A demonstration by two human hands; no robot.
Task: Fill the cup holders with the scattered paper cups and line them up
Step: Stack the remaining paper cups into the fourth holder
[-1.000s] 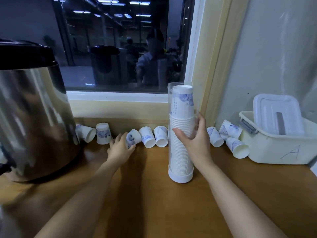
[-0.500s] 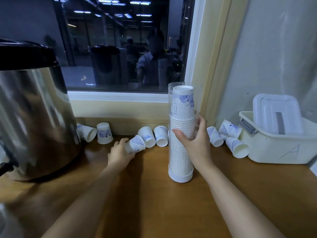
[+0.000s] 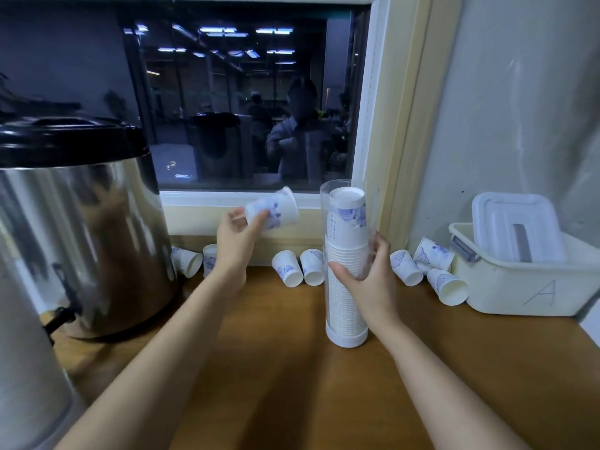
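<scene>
**Step in hand:** loading 1 loose cup into the holder.

**Left hand**: raised off the counter, fingers and thumb pinching a paper cup near its base. The cup lies roughly on its side, wide end towards 3 o'clock. It is blurred, so the exact tilt cannot be told. It sits at 10 o'clock from the holder's open top, near it but not over it.

**Right hand**: fingers and thumb curled round the cup holder at mid-height, bracing it upright on the wooden counter.

**Holder:** a clear tube, with its cup stack reaching almost to the top rim. The top cup shows its base upward, so the cups nest mouth-down.

**Loose cups:** 7 in view along the back edge.
- 2 at 9 o'clock of the holder, beside the steel urn, partly behind the left forearm.
- 2 just left of the holder.
- 3 at 3 o'clock, next to the white bin.

**Recommendation:**
- Turn the held cup mouth-down before it reaches the tube.
- Centre it over the opening and lower it straight, so the rim does not catch the tube wall.
- Maintain the right-hand brace, as the tall, narrow tube looks easy to tip.
- Little room appears to remain, so the other cups probably need another holder. None is visible.
</scene>
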